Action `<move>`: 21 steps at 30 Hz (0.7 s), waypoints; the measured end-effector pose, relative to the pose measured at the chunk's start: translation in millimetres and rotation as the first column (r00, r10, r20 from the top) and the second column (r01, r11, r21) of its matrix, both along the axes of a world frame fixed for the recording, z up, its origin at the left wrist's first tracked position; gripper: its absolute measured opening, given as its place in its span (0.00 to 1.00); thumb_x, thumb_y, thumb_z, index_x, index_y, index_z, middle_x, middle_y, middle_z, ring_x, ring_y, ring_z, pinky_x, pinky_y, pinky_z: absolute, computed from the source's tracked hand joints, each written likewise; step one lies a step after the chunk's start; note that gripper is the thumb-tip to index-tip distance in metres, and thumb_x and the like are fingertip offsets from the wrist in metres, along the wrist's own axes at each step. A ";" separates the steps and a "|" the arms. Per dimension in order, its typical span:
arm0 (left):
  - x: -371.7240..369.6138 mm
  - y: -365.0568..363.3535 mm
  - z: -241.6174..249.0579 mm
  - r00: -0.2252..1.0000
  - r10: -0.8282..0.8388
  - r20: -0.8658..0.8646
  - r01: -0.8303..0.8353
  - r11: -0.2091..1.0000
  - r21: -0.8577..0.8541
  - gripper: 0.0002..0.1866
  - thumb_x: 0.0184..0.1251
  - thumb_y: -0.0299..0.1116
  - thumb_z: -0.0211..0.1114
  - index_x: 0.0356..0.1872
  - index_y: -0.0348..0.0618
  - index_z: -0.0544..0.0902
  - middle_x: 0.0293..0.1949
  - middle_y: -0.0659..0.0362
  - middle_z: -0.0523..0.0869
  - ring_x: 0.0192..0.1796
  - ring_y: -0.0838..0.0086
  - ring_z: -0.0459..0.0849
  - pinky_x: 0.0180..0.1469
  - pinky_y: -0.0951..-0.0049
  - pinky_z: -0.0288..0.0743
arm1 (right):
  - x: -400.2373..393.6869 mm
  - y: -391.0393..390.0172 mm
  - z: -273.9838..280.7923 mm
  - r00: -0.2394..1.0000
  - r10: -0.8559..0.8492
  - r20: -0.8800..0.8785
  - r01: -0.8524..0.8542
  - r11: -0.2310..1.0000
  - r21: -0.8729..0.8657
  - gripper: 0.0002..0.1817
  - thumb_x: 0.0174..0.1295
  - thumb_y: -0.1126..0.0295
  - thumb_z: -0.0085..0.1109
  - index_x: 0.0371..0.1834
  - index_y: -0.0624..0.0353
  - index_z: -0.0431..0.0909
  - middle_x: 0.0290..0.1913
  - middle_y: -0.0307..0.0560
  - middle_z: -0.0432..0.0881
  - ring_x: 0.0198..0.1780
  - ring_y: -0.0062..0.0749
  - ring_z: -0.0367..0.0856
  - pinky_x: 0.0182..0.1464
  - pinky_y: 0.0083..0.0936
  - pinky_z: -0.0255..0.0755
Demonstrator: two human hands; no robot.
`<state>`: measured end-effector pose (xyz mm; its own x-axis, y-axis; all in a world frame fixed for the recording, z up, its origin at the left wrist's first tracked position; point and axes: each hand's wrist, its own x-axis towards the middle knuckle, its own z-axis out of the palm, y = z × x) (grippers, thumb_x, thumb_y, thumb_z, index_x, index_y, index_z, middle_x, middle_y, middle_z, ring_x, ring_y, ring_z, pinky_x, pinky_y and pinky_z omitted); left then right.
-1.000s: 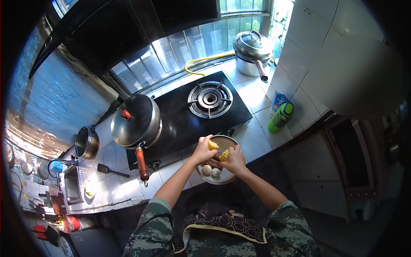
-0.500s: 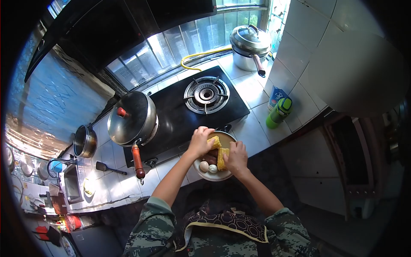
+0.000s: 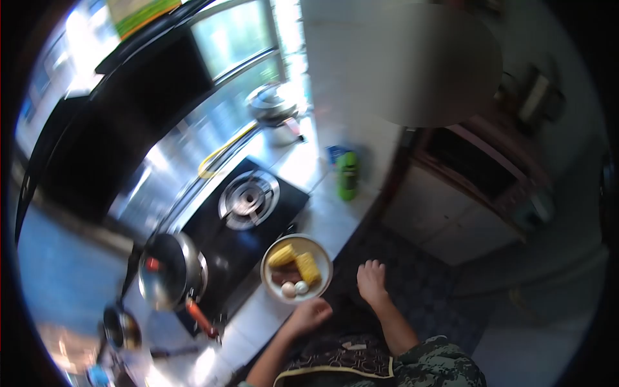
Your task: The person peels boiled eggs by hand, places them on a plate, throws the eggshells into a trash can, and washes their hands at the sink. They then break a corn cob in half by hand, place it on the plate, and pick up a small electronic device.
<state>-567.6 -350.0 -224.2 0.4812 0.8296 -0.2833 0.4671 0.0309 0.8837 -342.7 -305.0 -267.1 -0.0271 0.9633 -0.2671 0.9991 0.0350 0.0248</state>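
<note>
A round plate (image 3: pixel 328 284) stands at the counter's front edge beside the stove. On it lie two pieces of corn, one corn piece (image 3: pixel 282 255) at the upper left and another corn piece (image 3: pixel 308 267) on the right. Two eggs, a pinkish egg (image 3: pixel 288 289) and a whiter egg (image 3: pixel 301 287), rest near its lower rim with some brown food (image 3: pixel 282 277). My left hand (image 3: pixel 313 315) is just below the plate, blurred, its fingers curled with nothing visible in them. Away to the right, my right hand (image 3: pixel 372 281) hangs over the floor, holding nothing, fingers slightly apart.
A lidded pan (image 3: pixel 169 274) with a wooden handle sits on the left of the gas stove (image 3: pixel 222 248). Behind the right burner stands a pressure cooker (image 3: pixel 276 113). A green bottle (image 3: pixel 347 177) is by the wall, and a pinkish oven (image 3: pixel 474 164) tops the cabinet at right.
Both hands have let go of the corn and withdrawn from the plate, the right one further off. The view has swung to the right, showing more of the oven and cabinet.
</note>
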 end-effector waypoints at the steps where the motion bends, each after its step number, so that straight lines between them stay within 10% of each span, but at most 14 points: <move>1: 8.9 -7.9 -6.4 0.994 -0.100 -0.051 0.100 0.995 -0.021 0.09 0.60 0.34 0.67 0.34 0.37 0.85 0.30 0.51 0.85 0.35 0.63 0.86 0.40 0.66 0.79 | 12.5 -30.5 -7.5 0.975 -0.063 -0.215 0.089 0.990 0.111 0.19 0.57 0.55 0.64 0.42 0.59 0.81 0.47 0.52 0.80 0.51 0.52 0.78 0.50 0.49 0.72; 3: 22.3 -15.3 -2.1 0.958 -0.278 -0.076 0.279 0.960 -0.002 0.11 0.59 0.37 0.69 0.33 0.38 0.86 0.30 0.51 0.87 0.35 0.65 0.87 0.39 0.67 0.79 | 33.6 -65.0 -0.7 0.901 -0.139 -0.412 0.255 0.936 0.242 0.17 0.55 0.56 0.66 0.39 0.58 0.81 0.40 0.52 0.82 0.45 0.50 0.81 0.48 0.47 0.74; 8: 67.5 -12.7 35.0 0.864 -0.501 0.054 0.503 0.864 -0.035 0.11 0.62 0.36 0.66 0.35 0.38 0.86 0.32 0.52 0.87 0.37 0.64 0.88 0.42 0.68 0.79 | 65.9 -161.8 127.3 0.465 -0.338 -0.818 0.500 0.863 -0.072 0.09 0.62 0.65 0.62 0.32 0.59 0.83 0.22 0.44 0.82 0.22 0.33 0.80 0.30 0.26 0.73; 10: 95.9 -14.5 41.1 0.822 -0.545 0.163 0.551 0.834 0.009 0.10 0.64 0.34 0.64 0.38 0.38 0.86 0.34 0.51 0.88 0.40 0.62 0.87 0.45 0.67 0.78 | 89.1 -204.7 165.5 -0.072 -0.227 -0.971 0.293 0.926 -0.238 0.09 0.64 0.64 0.61 0.32 0.59 0.82 0.23 0.39 0.80 0.23 0.24 0.78 0.27 0.20 0.69; 12: 129.7 -16.2 52.2 0.843 -0.527 0.106 0.421 0.771 0.478 0.08 0.67 0.31 0.58 0.38 0.39 0.84 0.36 0.49 0.86 0.43 0.54 0.85 0.49 0.61 0.77 | 122.2 -234.6 151.9 -0.306 -0.057 -0.950 0.175 0.978 -0.115 0.08 0.66 0.66 0.59 0.35 0.59 0.82 0.23 0.37 0.79 0.23 0.20 0.76 0.26 0.18 0.67; 14: 154.2 -14.0 49.0 0.833 -0.553 -0.027 0.490 0.713 0.501 0.08 0.67 0.31 0.59 0.38 0.39 0.82 0.36 0.49 0.85 0.44 0.51 0.83 0.48 0.58 0.76 | 160.7 -257.1 103.7 -0.563 -0.008 -0.826 0.119 0.989 -0.091 0.12 0.62 0.66 0.62 0.46 0.60 0.80 0.30 0.43 0.82 0.31 0.27 0.81 0.33 0.23 0.73; 15: 164.9 -12.2 44.7 0.826 -0.541 -0.156 0.538 0.678 0.501 0.07 0.66 0.31 0.59 0.37 0.39 0.81 0.36 0.48 0.85 0.45 0.48 0.82 0.47 0.55 0.75 | 168.3 -258.6 81.3 -0.553 0.015 -0.833 0.135 0.988 -0.071 0.12 0.62 0.66 0.62 0.46 0.60 0.80 0.30 0.43 0.82 0.31 0.27 0.81 0.33 0.23 0.73; 16: 177.2 -12.3 38.8 0.823 -0.547 -0.152 0.537 0.664 0.520 0.07 0.66 0.31 0.59 0.37 0.39 0.81 0.36 0.48 0.85 0.45 0.48 0.82 0.47 0.55 0.75 | 173.7 -254.9 63.0 0.107 -0.137 -0.985 0.476 0.877 -0.070 0.17 0.60 0.64 0.64 0.49 0.59 0.79 0.37 0.47 0.82 0.39 0.34 0.81 0.41 0.29 0.74; 17: 189.6 -13.3 30.4 0.849 -0.502 -0.166 0.516 0.722 0.460 0.09 0.66 0.35 0.61 0.36 0.39 0.80 0.35 0.48 0.84 0.46 0.50 0.82 0.47 0.55 0.74 | 184.1 -250.6 55.2 0.616 -0.454 -0.644 0.693 0.701 0.169 0.22 0.58 0.62 0.66 0.53 0.59 0.77 0.44 0.51 0.82 0.47 0.42 0.82 0.49 0.35 0.75; 19: 218.0 -18.8 21.3 0.873 -0.456 -0.175 0.486 0.775 0.403 0.11 0.66 0.38 0.62 0.34 0.39 0.79 0.35 0.48 0.84 0.47 0.51 0.81 0.47 0.55 0.73 | 214.5 -249.0 55.2 0.757 -0.597 -0.265 0.616 0.788 -0.017 0.28 0.56 0.55 0.66 0.59 0.56 0.75 0.56 0.54 0.78 0.56 0.49 0.78 0.56 0.37 0.72; 21: 246.6 -31.1 18.4 0.907 -0.307 -0.289 0.411 0.796 0.444 0.20 0.63 0.49 0.66 0.36 0.39 0.79 0.43 0.50 0.83 0.51 0.55 0.80 0.58 0.51 0.65 | 258.2 -261.0 47.0 0.607 -0.552 -0.571 0.639 0.767 -0.063 0.28 0.58 0.54 0.64 0.59 0.57 0.75 0.56 0.54 0.79 0.57 0.46 0.78 0.57 0.33 0.72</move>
